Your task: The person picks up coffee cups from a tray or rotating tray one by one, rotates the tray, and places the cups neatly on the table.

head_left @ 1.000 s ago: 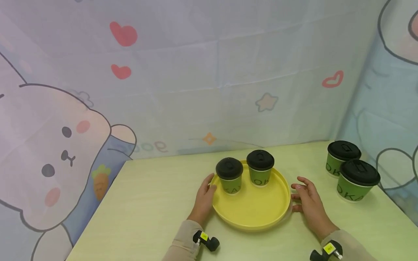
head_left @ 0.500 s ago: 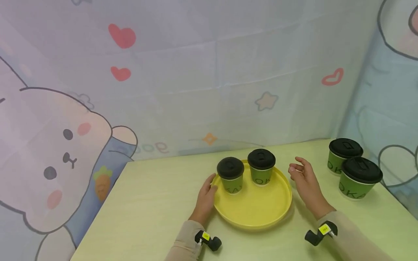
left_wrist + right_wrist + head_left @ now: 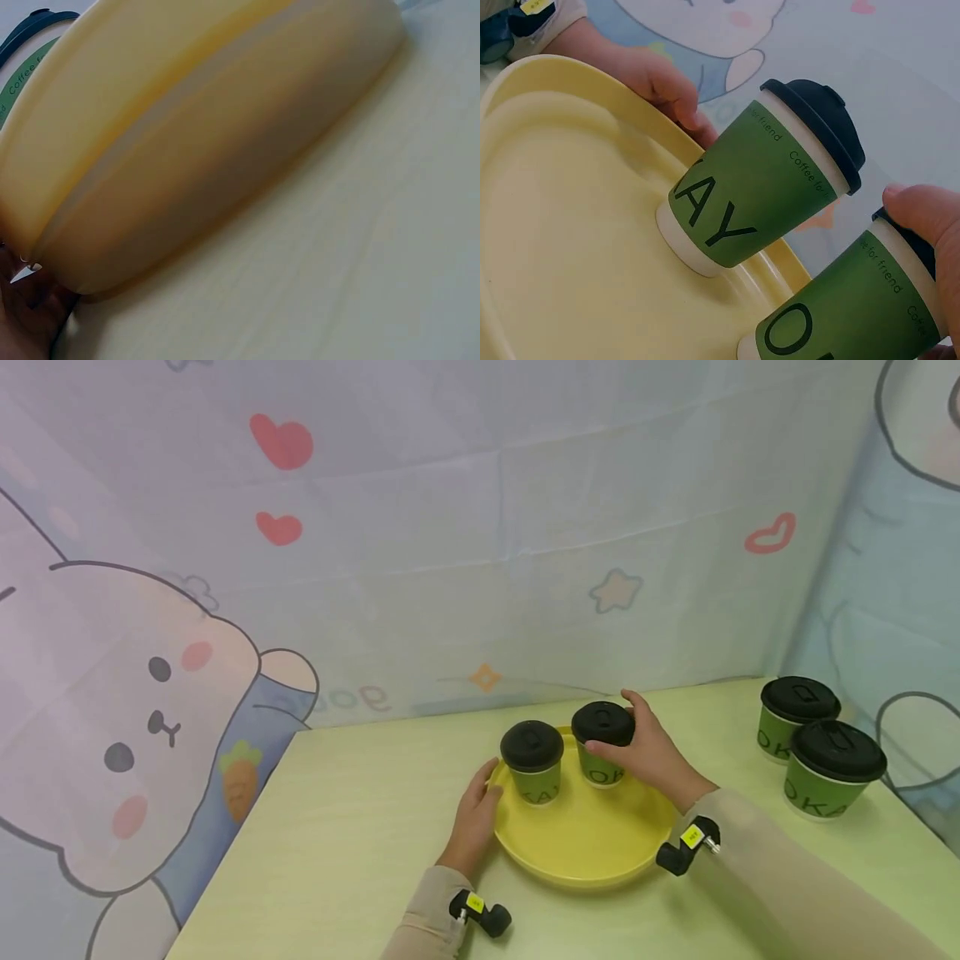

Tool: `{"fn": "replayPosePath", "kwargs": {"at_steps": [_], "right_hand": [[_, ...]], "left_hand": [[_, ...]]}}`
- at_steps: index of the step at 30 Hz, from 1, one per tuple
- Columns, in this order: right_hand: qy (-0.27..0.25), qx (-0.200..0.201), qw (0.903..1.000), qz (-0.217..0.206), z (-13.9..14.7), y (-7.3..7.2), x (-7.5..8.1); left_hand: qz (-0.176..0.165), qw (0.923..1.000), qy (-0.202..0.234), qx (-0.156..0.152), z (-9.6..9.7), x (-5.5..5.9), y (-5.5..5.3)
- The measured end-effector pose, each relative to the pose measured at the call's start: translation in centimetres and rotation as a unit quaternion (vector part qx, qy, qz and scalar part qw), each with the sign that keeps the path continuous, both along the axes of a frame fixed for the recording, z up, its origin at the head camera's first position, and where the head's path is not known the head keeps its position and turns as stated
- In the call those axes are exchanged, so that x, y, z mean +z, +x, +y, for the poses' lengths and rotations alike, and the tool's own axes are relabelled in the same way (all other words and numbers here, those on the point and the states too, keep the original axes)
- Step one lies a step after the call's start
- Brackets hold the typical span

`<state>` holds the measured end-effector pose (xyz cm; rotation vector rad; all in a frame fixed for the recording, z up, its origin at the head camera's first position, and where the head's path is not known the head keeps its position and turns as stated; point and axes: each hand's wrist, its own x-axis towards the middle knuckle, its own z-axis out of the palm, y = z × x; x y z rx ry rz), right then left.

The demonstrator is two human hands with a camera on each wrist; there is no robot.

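Observation:
A round yellow tray (image 3: 585,852) lies on the table, bearing two green paper coffee cups with black lids. My left hand (image 3: 474,818) grips its left rim; in the right wrist view the fingers (image 3: 679,94) bend over that edge. The left coffee cup (image 3: 727,187) stands upright beside this hand. My right hand (image 3: 652,752) is at the other coffee cup (image 3: 600,770), its thumb across the front by the lid and its fingers behind. In the right wrist view the thumb (image 3: 922,210) overlaps the lid's edge. The left wrist view shows mostly the tray's side (image 3: 202,172).
Two more lidded green cups stand at the table's right side, a nearer cup (image 3: 828,777) partly covering a farther cup (image 3: 795,706). A printed cloth (image 3: 420,568) with hearts and a rabbit hangs behind the pale table (image 3: 360,827).
My right hand has left the tray's right edge, lifted, and moved left over the tray to the right-hand coffee cup. The left hand keeps its place on the rim.

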<state>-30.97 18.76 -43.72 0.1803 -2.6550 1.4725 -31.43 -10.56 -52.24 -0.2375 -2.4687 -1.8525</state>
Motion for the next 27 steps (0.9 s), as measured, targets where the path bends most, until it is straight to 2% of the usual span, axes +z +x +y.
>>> {"fn": "replayPosePath", "kwargs": {"at_steps": [9, 14, 19, 27], "right_hand": [[0.016, 0.004, 0.9998, 0.015, -0.5, 0.1, 0.0], [0.013, 0.004, 0.9999, 0.011, -0.4, 0.0, 0.9], [0.016, 0.012, 0.9998, 0.006, 1.0, -0.6, 3.0], [0.074, 0.030, 0.9968, -0.012, 4.4, -1.1, 8.2]], "left_hand": [[0.010, 0.9999, -0.008, 0.000, -0.1, -0.2, 0.0], [0.010, 0.9999, -0.011, 0.002, -0.2, 0.0, -0.1], [0.010, 0.9999, -0.009, 0.002, -0.3, 0.1, -0.1], [0.008, 0.9999, -0.008, 0.006, -0.4, 0.0, -0.1]]}}
